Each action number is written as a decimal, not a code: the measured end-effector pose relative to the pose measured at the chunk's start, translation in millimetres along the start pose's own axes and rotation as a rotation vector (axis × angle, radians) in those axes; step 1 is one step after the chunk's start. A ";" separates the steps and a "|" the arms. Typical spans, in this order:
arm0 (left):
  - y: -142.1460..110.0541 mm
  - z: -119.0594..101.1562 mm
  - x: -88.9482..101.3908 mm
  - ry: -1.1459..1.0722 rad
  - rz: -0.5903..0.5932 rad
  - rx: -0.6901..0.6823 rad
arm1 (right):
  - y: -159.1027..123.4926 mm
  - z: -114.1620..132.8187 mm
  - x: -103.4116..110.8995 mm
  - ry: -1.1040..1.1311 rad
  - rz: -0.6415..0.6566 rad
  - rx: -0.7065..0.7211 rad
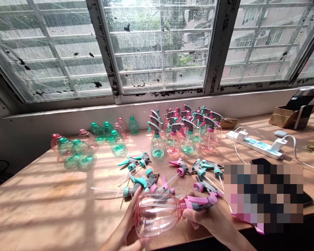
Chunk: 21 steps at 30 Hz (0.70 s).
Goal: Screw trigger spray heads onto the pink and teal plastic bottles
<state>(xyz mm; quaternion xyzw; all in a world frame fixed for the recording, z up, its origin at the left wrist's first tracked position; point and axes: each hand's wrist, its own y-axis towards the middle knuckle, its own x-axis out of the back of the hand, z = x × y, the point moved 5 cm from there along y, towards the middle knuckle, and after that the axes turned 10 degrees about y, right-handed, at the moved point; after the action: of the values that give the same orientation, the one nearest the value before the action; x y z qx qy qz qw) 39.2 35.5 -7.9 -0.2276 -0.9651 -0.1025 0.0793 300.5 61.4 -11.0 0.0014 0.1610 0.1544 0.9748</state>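
A clear pink spray bottle [158,212] lies on its side in the air above the table's front edge, its neck pointing right. My left hand [131,223] is wrapped round its base. At the neck, my right hand [199,214] grips the pink collar of the spray head [201,202], which sits on the bottle's mouth with its grey and pink trigger to the right. Just beyond my hands lie loose spray heads [149,179] in teal, pink and grey, some with thin tubes. Whether the collar is fully tight, I cannot tell.
Several open-topped green and pink bottles [80,153] stand at the back left. Bottles with spray heads fitted [189,141] cluster at the back centre. To the right are a white power strip [256,144] with cables, a cardboard box [285,116] and a pixelated patch over dark objects.
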 end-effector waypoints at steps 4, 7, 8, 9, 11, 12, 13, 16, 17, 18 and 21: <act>-1.4 -0.1 0.0 -0.025 -0.002 0.036 | 0.1 -3.2 0.5 0.035 0.025 0.007; -3.5 4.0 1.5 -0.025 -0.010 0.075 | -0.4 -1.4 -0.1 0.044 0.019 0.012; -3.9 5.7 2.0 -0.025 -0.018 0.089 | -0.7 -0.4 -0.5 0.046 0.014 0.007; -4.2 7.0 2.5 -0.029 -0.029 0.101 | -1.1 0.8 -1.1 0.047 0.012 0.000; -4.2 7.6 2.8 -0.047 -0.057 0.107 | -1.8 3.0 -2.6 0.040 0.018 -0.019; -3.9 6.4 2.6 -0.063 -0.070 0.095 | -2.1 3.8 -3.3 0.033 0.026 -0.031; -3.4 4.4 2.1 -0.079 -0.078 0.075 | -2.3 4.3 -3.8 0.025 0.035 -0.040; -1.5 -4.5 0.5 -0.096 -0.087 -0.006 | -2.2 4.1 -3.9 0.016 0.054 -0.053; -0.9 -7.5 0.3 -0.096 -0.090 -0.031 | -2.2 3.5 -3.6 0.017 0.059 -0.051; -0.4 -10.0 0.2 -0.094 -0.092 -0.051 | -2.1 2.8 -3.2 0.019 0.064 -0.046; 0.3 -15.2 0.1 -0.093 -0.099 -0.087 | -2.5 -0.4 -1.5 0.038 0.070 -0.036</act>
<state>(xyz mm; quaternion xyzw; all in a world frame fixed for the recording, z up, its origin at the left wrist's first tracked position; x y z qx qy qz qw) 40.9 32.2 6.9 -0.1873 -0.9725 -0.1372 0.0191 299.7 58.5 -11.1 -0.0134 0.1765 0.1913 0.9655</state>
